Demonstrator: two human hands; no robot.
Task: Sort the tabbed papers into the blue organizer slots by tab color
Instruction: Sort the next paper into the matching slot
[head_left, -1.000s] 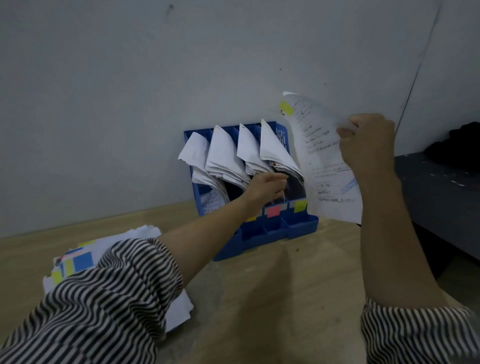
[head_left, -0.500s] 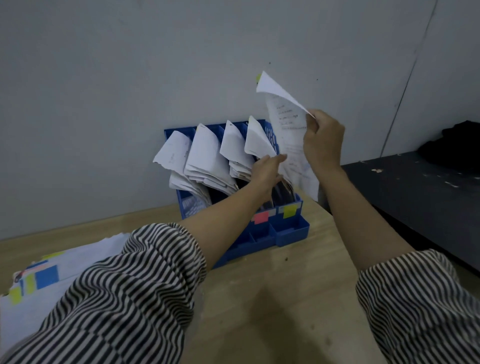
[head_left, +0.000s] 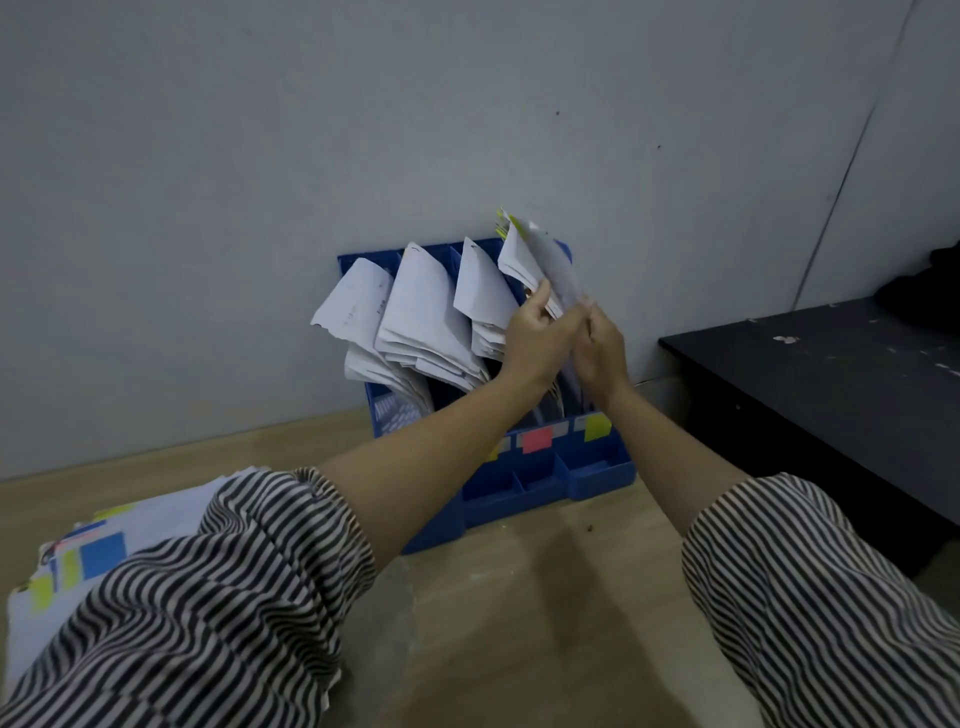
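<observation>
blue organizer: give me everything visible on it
The blue organizer looks like moulded plastic. It stands upright on the wooden table against the grey wall, with four tall slots packed with leaning white papers and low open trays in front. A pink label and a yellow label show on the front; the forearm hides others. The left hand and right hand work a sheet at the rightmost slot.

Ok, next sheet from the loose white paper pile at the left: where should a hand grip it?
On the loose white paper pile, pinch the bare near-left edge from the front, fingers under the top sheet; the flat stack's coloured tabs stay readable.
</observation>
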